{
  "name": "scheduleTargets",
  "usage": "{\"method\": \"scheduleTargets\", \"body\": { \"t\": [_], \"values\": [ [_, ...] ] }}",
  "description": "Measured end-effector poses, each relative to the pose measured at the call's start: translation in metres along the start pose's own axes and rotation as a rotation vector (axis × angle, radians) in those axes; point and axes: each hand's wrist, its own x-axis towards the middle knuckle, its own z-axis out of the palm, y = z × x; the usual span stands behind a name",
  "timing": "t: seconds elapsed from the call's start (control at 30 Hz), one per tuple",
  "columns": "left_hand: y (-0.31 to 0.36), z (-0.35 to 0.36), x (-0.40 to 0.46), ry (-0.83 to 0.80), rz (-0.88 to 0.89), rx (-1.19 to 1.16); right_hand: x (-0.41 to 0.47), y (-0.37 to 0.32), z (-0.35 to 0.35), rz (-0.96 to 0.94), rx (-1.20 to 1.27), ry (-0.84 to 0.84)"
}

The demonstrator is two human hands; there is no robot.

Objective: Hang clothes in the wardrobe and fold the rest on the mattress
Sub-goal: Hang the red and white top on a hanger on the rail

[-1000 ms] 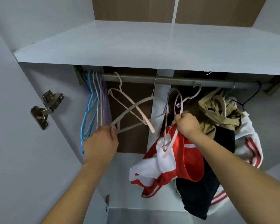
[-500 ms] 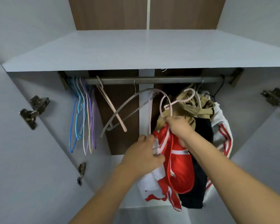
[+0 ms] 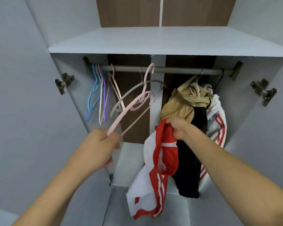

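Left hand point(image 3: 96, 147) grips a pink hanger point(image 3: 129, 110) by one end, clear of the rail point(image 3: 170, 70). Right hand point(image 3: 178, 128) clutches the red-and-white garment point(image 3: 158, 160), not yet hung. Several clothes point(image 3: 186, 101) hang already; folding remains.

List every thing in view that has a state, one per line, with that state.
Left hand: grips one end of the pink hanger.
Right hand: grips the red and white garment.
Pink hanger: off the rail, tilted.
Red and white garment: dangling, unhung.
Grey hanger: hooked on the rail, bare.
Coloured hangers: bunched at the rail's left end, bare.
Tan garment: hung, bunched.
Wardrobe doors: open.
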Motion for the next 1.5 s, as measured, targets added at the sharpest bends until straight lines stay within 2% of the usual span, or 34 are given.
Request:
{"method": "scheduleTargets", "body": {
  "t": [0.13,0.33,0.47,0.57,0.67,0.83,1.03,1.17,1.33,1.5],
  "values": [
    [0.005,-0.025,-0.079,-0.148,-0.064,-0.058,-0.003,0.027,0.018,-0.008,-0.03,0.067],
    [0.015,-0.052,-0.147,-0.169,-0.114,-0.007,-0.028,0.022,0.047,-0.046,0.024,0.155],
    [0.014,-0.076,-0.167,-0.173,-0.119,0.032,-0.044,0.014,0.056,-0.125,-0.017,0.222],
    [0.011,-0.093,-0.182,-0.195,-0.1,0.021,-0.058,0.008,0.068,-0.196,-0.002,0.16],
    [0.01,-0.101,-0.182,-0.188,-0.096,0.008,-0.068,0.009,0.085,-0.151,0.052,0.258],
    [0.01,-0.104,-0.173,-0.189,-0.055,-0.024,-0.078,0.002,0.113,-0.198,-0.005,0.267],
    [0.013,-0.155,-0.179,-0.142,0.027,-0.139,-0.077,-0.011,0.084,-0.261,0.048,0.358],
    [0.024,-0.137,-0.173,-0.224,0.006,-0.051,-0.078,-0.008,0.081,-0.211,0.178,0.287],
    [0.02,-0.095,-0.137,-0.22,-0.015,-0.025,-0.099,-0.015,0.107,-0.234,0.039,0.221],
    [-0.01,-0.062,-0.09,-0.187,-0.02,-0.115,-0.13,-0.008,0.134,-0.311,-0.096,0.032]
  ]
}}
